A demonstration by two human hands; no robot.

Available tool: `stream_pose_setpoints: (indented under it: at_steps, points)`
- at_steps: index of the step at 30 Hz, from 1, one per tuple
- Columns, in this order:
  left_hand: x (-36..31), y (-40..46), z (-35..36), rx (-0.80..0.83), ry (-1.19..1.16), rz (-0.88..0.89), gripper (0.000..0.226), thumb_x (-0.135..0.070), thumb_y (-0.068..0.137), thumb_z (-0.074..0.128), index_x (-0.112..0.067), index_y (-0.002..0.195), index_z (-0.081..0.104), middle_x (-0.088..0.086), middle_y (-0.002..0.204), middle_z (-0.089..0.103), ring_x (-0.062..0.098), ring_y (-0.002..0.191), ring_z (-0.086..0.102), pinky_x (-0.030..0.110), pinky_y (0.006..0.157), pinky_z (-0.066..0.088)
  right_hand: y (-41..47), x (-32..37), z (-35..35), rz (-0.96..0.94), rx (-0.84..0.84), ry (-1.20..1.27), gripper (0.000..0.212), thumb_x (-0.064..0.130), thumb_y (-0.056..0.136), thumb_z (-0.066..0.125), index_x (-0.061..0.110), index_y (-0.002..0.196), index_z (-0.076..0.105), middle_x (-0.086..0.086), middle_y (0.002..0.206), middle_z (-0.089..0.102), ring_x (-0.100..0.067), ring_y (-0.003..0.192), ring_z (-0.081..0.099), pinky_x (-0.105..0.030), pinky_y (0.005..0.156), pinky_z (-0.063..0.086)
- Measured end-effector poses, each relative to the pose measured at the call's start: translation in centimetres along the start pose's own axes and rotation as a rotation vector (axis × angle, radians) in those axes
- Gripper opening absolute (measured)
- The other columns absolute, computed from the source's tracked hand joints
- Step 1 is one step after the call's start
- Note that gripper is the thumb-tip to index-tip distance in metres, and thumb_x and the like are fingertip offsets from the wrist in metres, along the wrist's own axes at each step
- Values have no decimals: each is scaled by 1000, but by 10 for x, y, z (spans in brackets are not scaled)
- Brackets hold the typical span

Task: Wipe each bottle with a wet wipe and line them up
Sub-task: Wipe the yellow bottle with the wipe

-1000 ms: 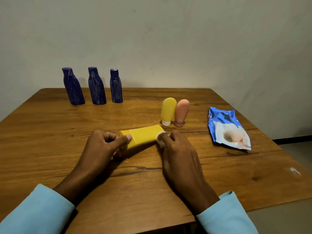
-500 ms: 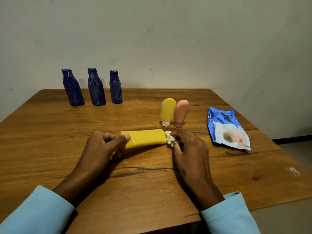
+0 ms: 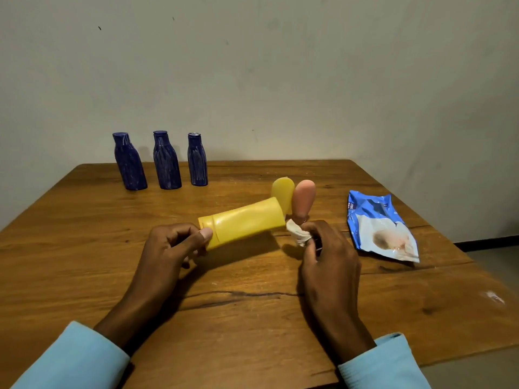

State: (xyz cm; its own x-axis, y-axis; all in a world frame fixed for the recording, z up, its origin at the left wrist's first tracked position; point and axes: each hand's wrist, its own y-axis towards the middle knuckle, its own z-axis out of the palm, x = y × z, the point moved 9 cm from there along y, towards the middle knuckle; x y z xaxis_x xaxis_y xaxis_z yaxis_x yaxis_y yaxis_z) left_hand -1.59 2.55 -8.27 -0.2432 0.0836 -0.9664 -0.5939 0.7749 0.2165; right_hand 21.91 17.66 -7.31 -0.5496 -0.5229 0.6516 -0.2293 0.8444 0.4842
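My left hand (image 3: 171, 245) grips the cap end of a flat yellow bottle (image 3: 244, 221), which is lifted off the table and tilted up to the right. My right hand (image 3: 325, 248) pinches a crumpled white wet wipe (image 3: 298, 235) just off the bottle's far end. Behind them a small yellow bottle (image 3: 283, 192) and a pink bottle (image 3: 302, 202) stand cap down, side by side. Three dark blue bottles (image 3: 165, 161) stand in a row at the back left of the table.
A blue and white wet wipe packet (image 3: 379, 227) lies flat at the right of the wooden table (image 3: 252, 318). A plain wall rises behind the table's far edge. The table's right edge drops to the floor.
My left hand has raised the flat yellow bottle off the table and tilted its far end up. My right hand with the wipe has slid off the bottle's end to the right.
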Motion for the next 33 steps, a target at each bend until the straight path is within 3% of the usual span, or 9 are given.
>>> stream_pose_setpoints:
  at_steps: [1, 4, 8, 15, 18, 20, 23, 27, 33]
  points:
    - [1, 0, -2, -13, -27, -20, 33, -47, 92, 70, -19, 74, 74, 1, 80, 67, 30, 89, 61, 69, 87, 52, -1, 0, -1, 3, 0, 17, 41, 9, 96, 68, 29, 132, 64, 10, 121, 67, -4, 105, 59, -26, 90, 53]
    - [4, 0, -8, -58, -65, -68, 31, -44, 97, 74, -16, 85, 80, 3, 89, 72, 34, 96, 60, 59, 87, 51, -3, 4, 4, -11, 71, 62, 47, 9, 98, 66, 30, 140, 57, 10, 123, 66, -1, 105, 59, -15, 84, 47]
    - [4, -10, 1, -71, -136, -112, 30, -38, 95, 71, -10, 93, 82, 13, 99, 74, 42, 103, 63, 59, 88, 53, -6, 18, 6, -134, 146, 246, 39, 4, 98, 60, 33, 124, 67, 15, 113, 66, 3, 102, 61, -15, 83, 53]
    - [-9, -23, 61, 166, 18, -18, 13, -21, 95, 78, -13, 104, 82, 8, 94, 80, 19, 82, 74, 27, 72, 57, -8, 33, -4, -229, 152, 528, 31, -2, 98, 59, 25, 105, 72, 12, 105, 67, -14, 103, 66, -26, 83, 55]
    - [-13, -22, 69, 222, 93, -1, 20, -27, 95, 80, -18, 113, 80, 10, 104, 80, 26, 93, 78, 44, 82, 64, -10, 37, -7, -234, 181, 605, 20, 9, 103, 58, 25, 109, 70, 11, 110, 66, -17, 108, 66, -27, 84, 56]
    - [-14, -23, 70, 248, 124, -15, 19, -23, 97, 79, -19, 116, 80, 8, 108, 80, 28, 96, 78, 54, 89, 64, -14, 38, -4, -227, 196, 573, 14, 24, 103, 60, 26, 113, 69, 14, 114, 64, -12, 113, 64, -24, 87, 56]
    - [-15, -24, 69, 282, 178, -32, 18, -21, 97, 78, -22, 115, 81, 5, 111, 80, 26, 102, 77, 53, 93, 63, -14, 37, -1, -226, 174, 475, 21, 39, 99, 61, 28, 115, 69, 18, 117, 62, -4, 115, 61, -19, 89, 56]
    - [-32, -10, 33, 168, 20, -87, 28, -21, 86, 75, -13, 113, 77, 4, 108, 80, 20, 101, 76, 28, 77, 63, -9, 28, 2, -236, 145, 340, 17, 35, 98, 65, 28, 112, 72, 18, 112, 59, 0, 107, 60, -19, 87, 55]
    - [-77, 63, -23, -86, 127, 167, 23, -25, 92, 75, -15, 112, 76, 3, 108, 79, 11, 100, 75, 28, 79, 61, -12, 29, 15, -313, 183, 145, 6, 23, 97, 69, 24, 102, 72, 14, 103, 55, -2, 95, 54, -15, 79, 48]
